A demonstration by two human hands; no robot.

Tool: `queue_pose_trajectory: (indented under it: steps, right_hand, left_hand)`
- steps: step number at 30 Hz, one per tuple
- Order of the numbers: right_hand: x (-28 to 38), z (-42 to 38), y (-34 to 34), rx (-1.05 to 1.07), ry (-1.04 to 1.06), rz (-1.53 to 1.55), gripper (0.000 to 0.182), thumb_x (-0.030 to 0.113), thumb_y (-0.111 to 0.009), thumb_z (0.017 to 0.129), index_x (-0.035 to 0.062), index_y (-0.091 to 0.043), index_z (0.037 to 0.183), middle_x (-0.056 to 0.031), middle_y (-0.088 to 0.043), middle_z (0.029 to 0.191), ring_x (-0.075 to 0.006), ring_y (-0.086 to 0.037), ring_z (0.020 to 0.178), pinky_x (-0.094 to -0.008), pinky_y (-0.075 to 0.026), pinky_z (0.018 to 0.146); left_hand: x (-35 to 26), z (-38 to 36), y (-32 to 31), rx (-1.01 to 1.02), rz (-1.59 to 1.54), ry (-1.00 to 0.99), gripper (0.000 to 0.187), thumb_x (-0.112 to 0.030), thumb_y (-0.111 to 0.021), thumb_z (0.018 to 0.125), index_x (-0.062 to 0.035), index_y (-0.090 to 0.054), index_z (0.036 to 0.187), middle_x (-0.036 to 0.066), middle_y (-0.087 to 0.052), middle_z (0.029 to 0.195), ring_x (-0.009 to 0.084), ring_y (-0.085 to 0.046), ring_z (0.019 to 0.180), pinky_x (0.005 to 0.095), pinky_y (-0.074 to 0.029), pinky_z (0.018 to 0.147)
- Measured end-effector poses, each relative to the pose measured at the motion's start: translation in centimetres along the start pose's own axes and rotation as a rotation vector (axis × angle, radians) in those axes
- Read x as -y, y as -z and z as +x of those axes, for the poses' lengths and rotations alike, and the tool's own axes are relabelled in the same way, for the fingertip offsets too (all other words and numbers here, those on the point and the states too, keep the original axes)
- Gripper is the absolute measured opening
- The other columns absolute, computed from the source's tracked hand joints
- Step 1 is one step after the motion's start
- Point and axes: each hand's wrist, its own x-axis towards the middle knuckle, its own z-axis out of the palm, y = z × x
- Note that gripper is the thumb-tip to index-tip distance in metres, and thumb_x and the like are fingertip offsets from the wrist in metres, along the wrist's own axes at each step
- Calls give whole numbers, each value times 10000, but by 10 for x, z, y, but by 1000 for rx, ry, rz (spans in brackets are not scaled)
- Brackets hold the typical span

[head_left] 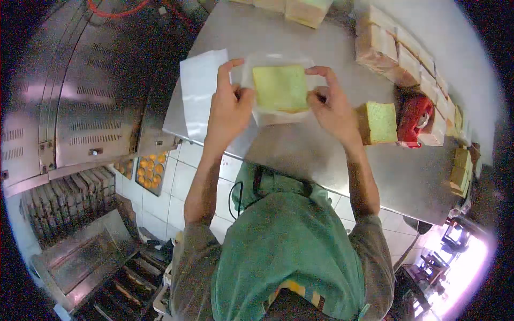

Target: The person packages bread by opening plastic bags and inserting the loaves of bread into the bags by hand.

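green cake slab [279, 87] sits inside a clear plastic bag [267, 115], lying flat on the steel surface [321, 155] near its front edge, between both hands. left hand [229, 109] pinches the bag's left side, index finger raised over the top left corner, thumb pressed at the bag edge; grip narrow, closed on the plastic. right hand [331, 104] does the same on the right side, index finger hooked over the top right corner, thumb and fingers clamped on the bag edge; grip narrow, holding plastic. neither hand touches the cake directly as far as can be seen.

stack of flat white bags [198, 91] lies just left of the left hand, partly hanging at the surface corner. another green cake block [377, 123] stands on the surface just right of the right wrist, unwrapped, brown crust on its side. red tape dispenser [415, 120] is right beside that block, touching or nearly so, cannot tell. row of wrapped cake packs [401, 59] runs along the far right side of the surface, more at the far edge top centre. a few small wrapped blocks [460, 171] sit at the right end.

below left of the surface, tray of orange round buns [150, 171] on a low rack over white tiled floor; big metal oven [80, 107] at left. person wears a green apron [289, 241].
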Motion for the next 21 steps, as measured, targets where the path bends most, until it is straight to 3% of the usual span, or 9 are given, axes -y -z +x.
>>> queue_pose_trajectory:
  steps: [3, 6, 9, 10, 12, 15, 16, 18, 21]
  right_hand:
    - [-2, 7, 7, -68, -5, -64, 386, 42, -546, 825, 128, -465, 1192, -119, -576, 621, -217, -559, 543, -377, -423, 539]
    - [19, -8, 12, 133, 10, -149, 398, 60, -546, 830, 126, -455, 1212, -150, -610, 661, -263, -604, 581, -397, -447, 568]
    - [7, -2, 18, -9, -146, -208, 336, 94, -564, 832, 114, -522, 1165, -163, -614, 682, -290, -626, 613, -397, -472, 602]
    - [7, -10, 20, 90, -101, -233, 312, 113, -576, 829, 104, -548, 1139, -166, -621, 695, -294, -634, 627, -398, -480, 613]
    - [9, -19, 26, 283, 17, -281, 275, 151, -600, 822, 83, -600, 1088, -172, -633, 722, -300, -650, 656, -399, -496, 636]
    - [3, -26, 35, 414, 49, -385, 241, 193, -613, 860, 41, -653, 1043, -83, -566, 613, -156, -563, 563, -317, -440, 549]
    - [6, -28, 35, 481, 67, -429, 249, 203, -627, 854, 41, -658, 1040, -97, -589, 636, -181, -588, 586, -331, -456, 568]
    - [15, -28, 35, 614, 111, -519, 267, 224, -654, 842, 39, -668, 1033, -123, -634, 680, -231, -637, 630, -360, -489, 606]
    - [11, -16, 34, 533, 96, -663, 241, 219, -640, 820, 13, -663, 941, -192, -664, 822, -352, -657, 791, -437, -515, 730]
  left_hand:
    - [-4, -5, 1, 11, -29, -11, 511, -35, -512, 822, -118, -375, 1308, 113, -531, 570, 202, -522, 515, 352, -418, 530]
    - [1, -4, -4, 61, -63, 23, 487, -35, -512, 824, -116, -399, 1290, 96, -525, 576, 178, -511, 517, 339, -415, 536]
    - [-12, -7, 0, 48, -188, 11, 465, -11, -491, 837, -118, -439, 1286, 13, -460, 595, 101, -413, 519, 287, -354, 495]
    - [-13, -15, 0, 51, -231, 26, 459, -3, -483, 842, -119, -452, 1285, -15, -439, 602, 76, -380, 520, 270, -334, 481]
    - [7, -20, 10, 207, -104, 9, 405, -45, -538, 855, -116, -502, 1253, -4, -463, 605, 77, -401, 513, 271, -348, 474]
    - [-1, -32, 27, 507, 106, 79, 363, -128, -611, 871, -118, -548, 1228, 14, -498, 623, 71, -436, 527, 263, -379, 488]
    - [-9, -36, 32, 612, 180, 121, 360, -159, -634, 875, -119, -558, 1224, 21, -510, 631, 67, -449, 536, 258, -392, 497]
    - [-3, -37, 31, 653, 306, -60, 278, -228, -643, 884, -90, -614, 1123, 91, -605, 695, 169, -581, 603, 317, -469, 575]
    - [13, -32, 24, 549, 385, -294, 210, -234, -622, 895, -56, -654, 1000, 128, -656, 773, 269, -643, 699, 363, -501, 654]
